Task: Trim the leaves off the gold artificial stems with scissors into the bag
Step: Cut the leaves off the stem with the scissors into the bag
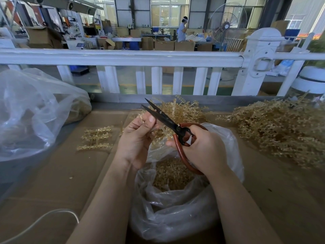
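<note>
Hands with scissors, gold stem over bag

Brown cardboard-covered tabletop. Clear bag with gold trimmings sits at near centre edge. Trimmed gold stem piece lies flat left of centre. Big pile of gold stems at right, smaller clump at back centre. Large clear plastic bag at left. White cable crosses near-left corner.

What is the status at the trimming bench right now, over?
Left hand pinches gold stem; right hand grips scissors, blades open. Clear bag below, holding cut pieces. Nothing in the way.
</note>
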